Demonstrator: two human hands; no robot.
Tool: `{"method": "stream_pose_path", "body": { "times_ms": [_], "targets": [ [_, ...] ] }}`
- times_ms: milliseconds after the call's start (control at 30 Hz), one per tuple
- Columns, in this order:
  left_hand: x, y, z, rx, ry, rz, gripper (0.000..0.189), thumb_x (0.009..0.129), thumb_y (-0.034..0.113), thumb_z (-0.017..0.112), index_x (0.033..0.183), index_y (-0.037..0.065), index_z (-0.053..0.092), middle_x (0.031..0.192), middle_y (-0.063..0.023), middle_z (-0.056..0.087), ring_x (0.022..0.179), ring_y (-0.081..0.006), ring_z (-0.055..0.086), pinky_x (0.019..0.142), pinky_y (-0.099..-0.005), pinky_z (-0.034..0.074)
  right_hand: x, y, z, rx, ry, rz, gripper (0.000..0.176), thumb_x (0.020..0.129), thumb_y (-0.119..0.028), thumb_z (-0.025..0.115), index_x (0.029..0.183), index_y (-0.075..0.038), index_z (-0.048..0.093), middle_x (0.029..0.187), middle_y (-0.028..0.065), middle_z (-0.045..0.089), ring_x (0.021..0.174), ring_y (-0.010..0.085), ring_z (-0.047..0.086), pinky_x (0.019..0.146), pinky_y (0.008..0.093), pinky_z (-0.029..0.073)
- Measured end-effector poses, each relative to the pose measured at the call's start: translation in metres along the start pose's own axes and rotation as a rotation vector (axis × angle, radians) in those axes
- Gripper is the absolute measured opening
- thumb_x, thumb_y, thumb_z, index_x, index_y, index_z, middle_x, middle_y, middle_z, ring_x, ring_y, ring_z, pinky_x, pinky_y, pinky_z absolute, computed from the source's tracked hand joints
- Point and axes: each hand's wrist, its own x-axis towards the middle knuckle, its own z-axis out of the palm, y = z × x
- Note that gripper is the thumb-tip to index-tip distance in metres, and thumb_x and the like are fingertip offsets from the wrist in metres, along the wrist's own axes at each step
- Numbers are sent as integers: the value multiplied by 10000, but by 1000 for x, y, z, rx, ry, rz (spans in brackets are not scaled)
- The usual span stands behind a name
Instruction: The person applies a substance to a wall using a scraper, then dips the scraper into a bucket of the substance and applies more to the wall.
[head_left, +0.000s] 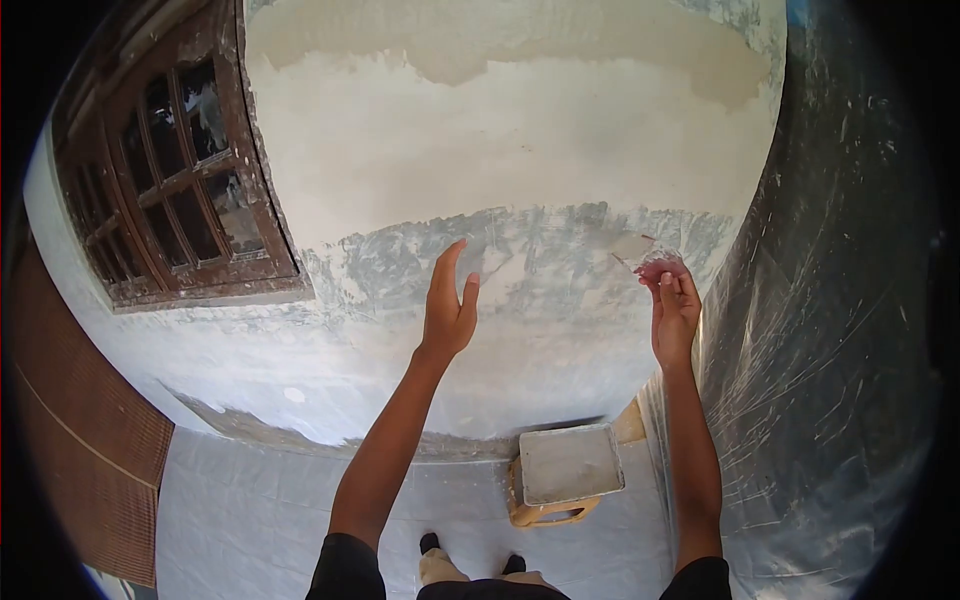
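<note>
Putty is judged mid-spread: a scraper (650, 260) is clamped in the right hand (675, 315) and pressed to the wall (520, 150), while the left hand (447, 305) is held open (empty, fingers apart). A flat, steady stroke is called for next.

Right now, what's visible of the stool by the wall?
The stool is low and square, tan, seemingly plastic, with a slot in its near side. Its top is coated pale grey, like plaster. It stands upright on the sheeted floor at the foot of the wall, below the right hand holding a scraper; no hands touch it.
</note>
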Motion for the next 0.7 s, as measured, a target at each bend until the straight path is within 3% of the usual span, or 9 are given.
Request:
{"method": "stream_pose_path", "body": {
  "times_ms": [167, 367, 600, 700],
  "targets": [
    [52, -5, -72, 55, 88, 103, 476, 1061, 174, 470, 1498, -7, 418, 1503, -210, 482, 1449, -335, 422, 1214, -449, 298, 27, -23, 83, -206, -75, -149, 294, 1078, -134, 542, 1277, 62, 632, 1193, 126, 688, 1076, 183, 636, 999, 345, 496],
    [108, -25, -163, 149, 159, 255, 499, 1068, 191, 488, 1511, -16, 389, 1522, -219, 453, 1439, -361, 422, 1196, -464, 327, 49, -33, 191, -248, -104, -280, 288, 1073, -84, 539, 1313, 46, 632, 1223, 112, 685, 1119, 164, 622, 1034, 330, 475],
    [151, -44, -241, 235, 208, 353, 504, 1067, 202, 491, 1505, -29, 396, 1505, -233, 462, 1432, -364, 428, 1202, -455, 314, 78, -32, 294, -325, -153, -521, 250, 1041, -50, 580, 1263, -11, 688, 1245, 106, 708, 1130, 203, 642, 1025, 328, 483],
    [162, -50, -260, 217, 229, 336, 502, 1068, 209, 489, 1499, -35, 403, 1504, -239, 462, 1428, -370, 431, 1197, -456, 316, 90, -34, 332, -506, -159, -743, 244, 984, 5, 620, 1191, -49, 736, 1141, 84, 757, 1115, 251, 658, 944, 352, 528]
  ]
}}
